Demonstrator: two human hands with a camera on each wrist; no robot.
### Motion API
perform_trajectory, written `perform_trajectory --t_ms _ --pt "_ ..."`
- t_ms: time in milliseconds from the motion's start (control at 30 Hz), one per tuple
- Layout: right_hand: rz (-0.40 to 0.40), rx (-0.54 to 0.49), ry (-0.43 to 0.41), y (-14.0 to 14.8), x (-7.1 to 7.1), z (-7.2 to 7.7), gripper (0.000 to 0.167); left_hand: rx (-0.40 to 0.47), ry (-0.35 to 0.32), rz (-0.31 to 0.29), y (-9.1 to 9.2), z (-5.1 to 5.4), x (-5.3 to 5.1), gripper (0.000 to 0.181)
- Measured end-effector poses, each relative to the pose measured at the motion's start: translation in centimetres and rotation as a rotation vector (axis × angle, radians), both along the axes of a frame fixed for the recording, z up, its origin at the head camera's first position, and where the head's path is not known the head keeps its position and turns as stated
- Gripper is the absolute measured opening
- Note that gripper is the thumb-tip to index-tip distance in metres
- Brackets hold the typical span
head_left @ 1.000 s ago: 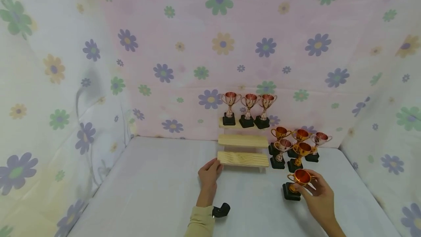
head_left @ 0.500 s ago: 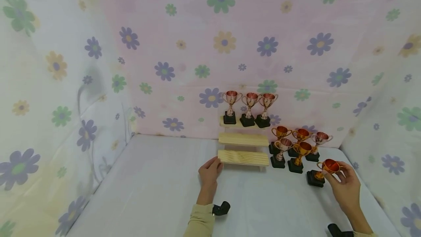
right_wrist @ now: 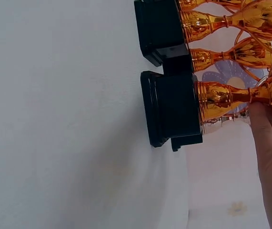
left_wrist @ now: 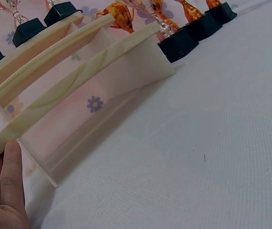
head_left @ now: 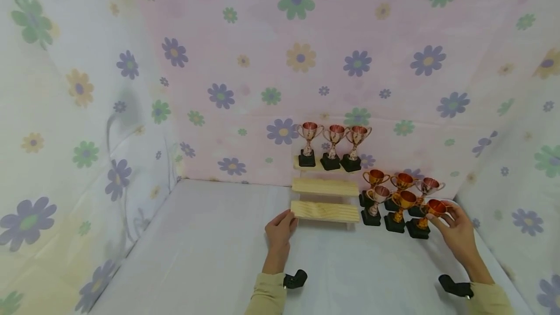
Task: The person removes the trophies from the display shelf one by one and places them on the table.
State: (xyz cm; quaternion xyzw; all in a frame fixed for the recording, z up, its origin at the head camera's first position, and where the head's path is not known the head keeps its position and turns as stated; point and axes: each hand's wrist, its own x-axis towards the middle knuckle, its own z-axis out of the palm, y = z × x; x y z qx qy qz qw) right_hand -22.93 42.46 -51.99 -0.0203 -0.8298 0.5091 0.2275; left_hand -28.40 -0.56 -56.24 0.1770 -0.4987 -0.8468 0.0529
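In the head view my left hand (head_left: pixel 278 231) pinches the front left corner of the lowest plank of a three-tier wooden shelf (head_left: pixel 324 212). The left wrist view shows fingertips (left_wrist: pixel 12 157) beneath that plank's edge. My right hand (head_left: pixel 459 235) holds a gold trophy cup (head_left: pixel 418 230) with a black square base, at the right end of the front row. In the right wrist view its base (right_wrist: pixel 174 105) is close beside another trophy's base (right_wrist: pixel 159 28). Three rose-gold trophies (head_left: pixel 331 154) stand on the top tier; the two lower planks bear nothing.
Right of the shelf stand several gold and rose-gold trophies (head_left: pixel 395 218) in two tight rows. A white cloth (head_left: pixel 210 247) covers the table. Flowered fabric walls (head_left: pixel 245 86) enclose the back and both sides.
My right hand carried the gold trophy rightward, then back to the front row's right end, where it now stands about upright. The left hand has stayed at the shelf corner.
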Motion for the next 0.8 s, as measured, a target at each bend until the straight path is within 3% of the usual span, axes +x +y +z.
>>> perform_trajectory --t_ms 67,533,800 --pt "-0.007 -0.002 -0.007 0.12 -0.16 0.04 0.043 0.004 -0.002 -0.017 -0.18 0.48 0.33 0.028" --pt "-0.061 0.014 -0.054 0.49 -0.77 -0.15 0.048 0.004 -0.002 0.002 0.11 0.12 0.04 0.029" --pt "-0.047 -0.068 -0.029 0.43 -0.81 -0.44 0.044 0.017 0.020 0.001 -0.07 0.15 0.24 0.030"
